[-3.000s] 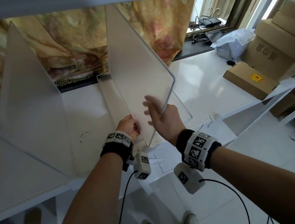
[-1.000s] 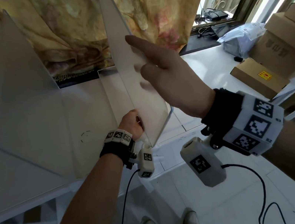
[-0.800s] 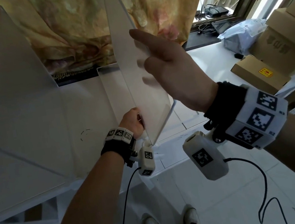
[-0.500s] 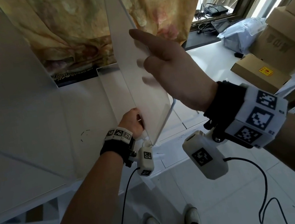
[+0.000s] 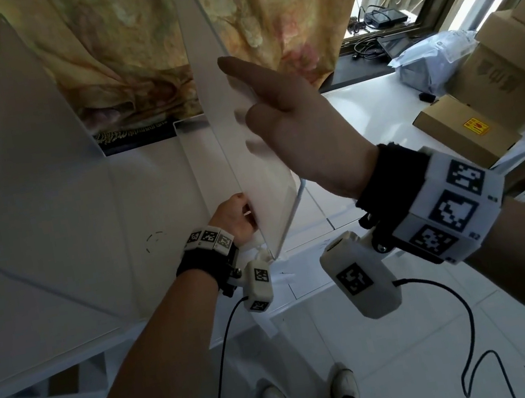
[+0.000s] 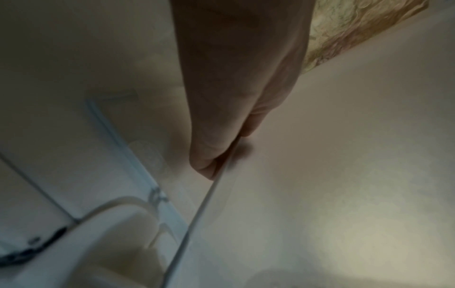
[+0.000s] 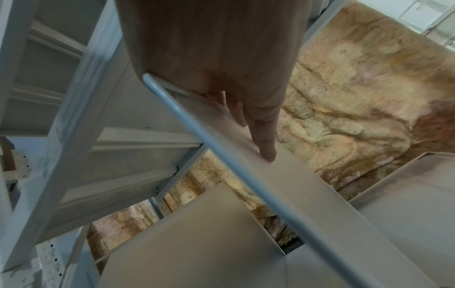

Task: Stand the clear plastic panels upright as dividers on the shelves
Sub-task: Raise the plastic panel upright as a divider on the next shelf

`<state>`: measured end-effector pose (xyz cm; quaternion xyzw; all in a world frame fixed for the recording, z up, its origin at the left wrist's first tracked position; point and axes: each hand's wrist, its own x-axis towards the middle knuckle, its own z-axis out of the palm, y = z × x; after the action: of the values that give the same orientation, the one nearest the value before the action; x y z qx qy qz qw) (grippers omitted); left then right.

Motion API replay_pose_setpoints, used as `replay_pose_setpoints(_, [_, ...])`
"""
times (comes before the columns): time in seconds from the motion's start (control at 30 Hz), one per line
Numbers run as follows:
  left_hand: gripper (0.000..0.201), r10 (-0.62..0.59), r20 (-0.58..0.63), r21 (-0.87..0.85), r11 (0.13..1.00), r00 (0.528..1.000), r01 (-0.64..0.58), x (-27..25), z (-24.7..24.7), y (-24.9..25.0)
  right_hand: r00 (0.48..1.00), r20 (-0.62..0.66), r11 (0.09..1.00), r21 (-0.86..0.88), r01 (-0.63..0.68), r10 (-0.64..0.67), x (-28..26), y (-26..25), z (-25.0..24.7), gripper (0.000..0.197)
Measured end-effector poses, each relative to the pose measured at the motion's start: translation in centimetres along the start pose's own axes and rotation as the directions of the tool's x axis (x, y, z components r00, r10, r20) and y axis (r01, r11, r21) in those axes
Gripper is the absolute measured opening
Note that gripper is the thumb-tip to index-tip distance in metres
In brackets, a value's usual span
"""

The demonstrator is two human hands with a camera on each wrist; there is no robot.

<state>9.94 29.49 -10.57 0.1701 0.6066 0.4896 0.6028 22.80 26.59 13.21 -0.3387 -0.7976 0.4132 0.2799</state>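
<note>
Our left hand pinches the clear panel's near bottom edge on the white shelf, seemingly anchoring it, while our right hand, fingers straight, steadies its face upright.

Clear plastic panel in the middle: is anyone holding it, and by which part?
Yes. The left hand grips the clear plastic panel at its lower front edge; the right hand presses flat against its right face, fingers straight.
</note>
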Motion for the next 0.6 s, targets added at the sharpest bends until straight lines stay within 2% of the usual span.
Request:
replay_pose_setpoints(0.03, [0.021,-0.016,-0.056,-0.038,0.999,0.998,0.014,-0.6,0.2,0.4,1.000,0.009,1.000,0.008,0.001,-0.001,0.0,-0.1,0.1,0.054])
replay_pose_setpoints(0.17, [0.022,-0.105,-0.037,-0.234,0.968,0.994,0.093,-1.2,0.5,0.6,1.000,0.004,1.000,-0.017,0.012,-0.012,0.0,-0.1,0.3,0.055])
replay_pose_setpoints(0.27, [0.020,-0.101,-0.026,-0.305,0.948,0.995,0.089,-1.1,0.8,0.8,0.999,-0.040,0.998,-0.053,0.026,-0.029,0.0,0.2,0.3,0.055])
replay_pose_setpoints(0.43, [0.019,-0.109,0.017,-0.336,0.936,0.994,0.108,-1.1,1.2,0.9,0.997,-0.071,0.999,-0.049,0.008,-0.011,-0.3,0.4,0.2,0.055])
replay_pose_setpoints(0.6, [0.019,-0.090,0.000,-0.326,0.942,0.996,0.085,-1.0,1.1,0.9,0.999,-0.045,0.999,-0.044,-0.024,0.022,-0.2,0.3,-0.3,0.056])
